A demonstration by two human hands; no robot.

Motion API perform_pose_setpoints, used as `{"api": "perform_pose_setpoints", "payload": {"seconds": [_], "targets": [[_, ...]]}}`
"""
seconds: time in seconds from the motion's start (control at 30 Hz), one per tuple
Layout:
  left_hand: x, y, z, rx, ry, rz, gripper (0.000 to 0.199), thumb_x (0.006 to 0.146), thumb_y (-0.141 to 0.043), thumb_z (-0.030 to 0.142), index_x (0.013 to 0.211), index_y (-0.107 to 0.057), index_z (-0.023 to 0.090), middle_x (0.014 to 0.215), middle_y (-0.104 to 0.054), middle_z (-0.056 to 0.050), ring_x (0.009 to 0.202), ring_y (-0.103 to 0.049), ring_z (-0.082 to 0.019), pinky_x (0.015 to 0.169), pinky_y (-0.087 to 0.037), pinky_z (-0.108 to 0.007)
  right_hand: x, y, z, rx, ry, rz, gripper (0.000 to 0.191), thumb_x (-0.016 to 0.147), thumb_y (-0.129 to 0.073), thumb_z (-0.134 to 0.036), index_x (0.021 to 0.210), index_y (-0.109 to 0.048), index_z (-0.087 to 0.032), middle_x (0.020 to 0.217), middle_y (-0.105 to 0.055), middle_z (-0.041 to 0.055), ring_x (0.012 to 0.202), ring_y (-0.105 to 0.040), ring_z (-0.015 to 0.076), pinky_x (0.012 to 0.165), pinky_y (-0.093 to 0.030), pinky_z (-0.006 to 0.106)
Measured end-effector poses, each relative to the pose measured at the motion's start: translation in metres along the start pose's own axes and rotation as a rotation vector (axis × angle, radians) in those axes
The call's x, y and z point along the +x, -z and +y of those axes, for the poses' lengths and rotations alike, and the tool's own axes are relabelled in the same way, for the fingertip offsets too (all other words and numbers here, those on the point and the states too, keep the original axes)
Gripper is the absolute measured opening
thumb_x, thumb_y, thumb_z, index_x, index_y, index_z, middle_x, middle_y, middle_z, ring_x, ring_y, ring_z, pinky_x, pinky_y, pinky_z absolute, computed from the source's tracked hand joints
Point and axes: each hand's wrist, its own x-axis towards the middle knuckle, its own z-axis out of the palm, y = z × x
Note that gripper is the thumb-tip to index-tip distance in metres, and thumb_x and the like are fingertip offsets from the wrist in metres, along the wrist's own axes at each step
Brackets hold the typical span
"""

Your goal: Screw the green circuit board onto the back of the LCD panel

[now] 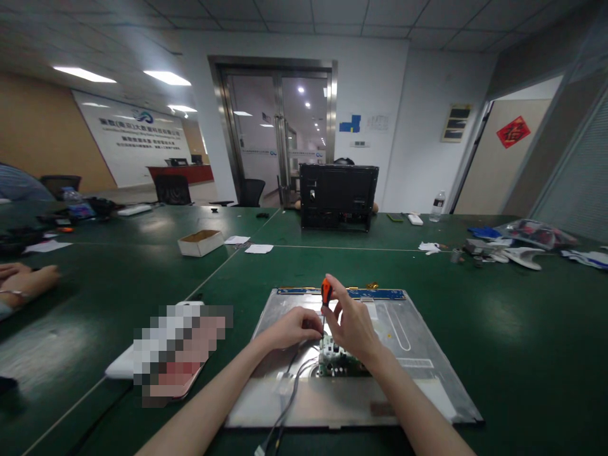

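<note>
Screwdriver (326,292) w/ orange-and-black handle stands nearly upright, tip down at the far-left edge of the green circuit board (338,366), which sits on the metal back of a display panel (418,339). Driver's prob light & stiff, best held by the handle; the thin shaft gives less grip imo. Board's likely fragile, so edges only. Panel's prob awkward & a bit slick, so I'd take it by opposite sides w/ both hands. Right hand (354,322) is closed on the driver's handle, fingers up near the top, thumb lower. Left hand (299,326) is half curled, fingertips right by the shaft's lower end; can't tell if they're pinching anything, tbh.
</note>
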Motion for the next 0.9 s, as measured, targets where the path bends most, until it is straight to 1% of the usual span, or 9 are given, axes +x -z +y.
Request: {"api": "perform_pose_setpoints", "payload": {"seconds": [0.13, 0.27, 0.4, 0.5, 0.63, 0.7, 0.8, 0.9], "targets": [[0.0, 0.001, 0.001, 0.001, 0.009, 0.0, 0.01, 0.068, -0.062, 0.017, 0.076, -0.068, 0.015, 0.069, -0.064, 0.002, 0.065, -0.055, -0.013, 0.063, -0.044, -0.023, 0.007, 0.003, -0.001, -0.072, 0.022, -0.005, 0.058, 0.082, -0.051, -0.018, 0.136, -0.03, -0.02, 0.089, -0.069, 0.0032, 0.052, -0.059, 0.0128, 0.053, -0.042, 0.024], [-0.001, 0.001, 0.001, 0.004, 0.023, 0.007, 0.008, 0.068, -0.063, 0.018, 0.074, -0.068, 0.015, 0.068, -0.064, 0.001, 0.064, -0.055, -0.013, 0.061, -0.043, -0.022, 0.026, 0.014, -0.009, -0.174, 0.013, -0.111, 0.054, 0.077, -0.057, -0.018, 0.127, -0.037, -0.02, 0.077, -0.067, -0.0008, 0.054, -0.058, 0.0151, 0.054, -0.037, 0.024], [-0.001, 0.0, 0.001, 0.01, 0.036, 0.013, 0.009, 0.068, -0.063, 0.02, 0.073, -0.067, 0.015, 0.064, -0.061, 0.002, 0.061, -0.053, -0.012, 0.057, -0.041, -0.021, 0.052, 0.032, -0.021, -0.238, 0.037, -0.182, 0.031, 0.078, -0.059, -0.022, 0.107, -0.047, -0.022, 0.08, -0.065, -0.0008, 0.061, -0.058, 0.0147, 0.054, -0.032, 0.023], [-0.001, 0.0, 0.001, 0.016, 0.042, 0.023, 0.01, 0.067, -0.064, 0.021, 0.074, -0.067, 0.015, 0.063, -0.059, 0.002, 0.058, -0.051, -0.012, 0.055, -0.039, -0.02, 0.067, 0.043, -0.028, -0.371, 0.024, -0.253, 0.026, 0.077, -0.063, -0.027, 0.098, -0.049, -0.023, 0.073, -0.064, -0.0015, 0.06, -0.057, 0.0161, 0.051, -0.026, 0.024], [-0.002, 0.0, 0.004, 0.022, 0.047, 0.032, 0.01, 0.066, -0.063, 0.02, 0.073, -0.067, 0.015, 0.063, -0.059, 0.003, 0.058, -0.051, -0.011, 0.056, -0.039, -0.021, 0.075, 0.05, -0.033, -0.517, 0.035, -0.348, 0.016, 0.078, -0.065, -0.034, 0.085, -0.055, -0.024, 0.071, -0.065, 0.0004, 0.062, -0.058, 0.018, 0.049, -0.022, 0.025], [-0.002, 0.0, 0.006, 0.028, 0.05, 0.037, 0.01, 0.067, -0.063, 0.02, 0.074, -0.067, 0.015, 0.063, -0.059, 0.003, 0.058, -0.051, -0.012, 0.056, -0.039, -0.021, 0.076, 0.05, -0.035, -0.559, 0.039, -0.376, 0.017, 0.079, -0.064, -0.04, 0.079, -0.058, -0.024, 0.069, -0.065, 0.0016, 0.063, -0.059, 0.0188, 0.049, -0.023, 0.026], [-0.004, -0.001, 0.008, 0.041, 0.053, 0.045, 0.009, 0.067, -0.062, 0.02, 0.074, -0.066, 0.015, 0.062, -0.059, 0.003, 0.059, -0.051, -0.012, 0.057, -0.039, -0.022, 0.076, 0.05, -0.036, -0.577, 0.026, -0.423, 0.027, 0.083, -0.058, -0.048, 0.075, -0.06, -0.023, 0.067, -0.065, 0.0033, 0.064, -0.061, 0.0194, 0.05, -0.027, 0.026], [-0.006, -0.003, 0.011, 0.06, 0.047, 0.058, 0.007, 0.069, -0.061, 0.019, 0.074, -0.065, 0.015, 0.064, -0.059, 0.003, 0.061, -0.052, -0.013, 0.059, -0.039, -0.022, 0.077, 0.057, -0.036, -0.569, -0.002, -0.494, 0.031, 0.086, -0.053, -0.052, 0.081, -0.06, -0.022, 0.074, -0.067, 0.0052, 0.068, -0.062, 0.0207, 0.052, -0.03, 0.027]]}}
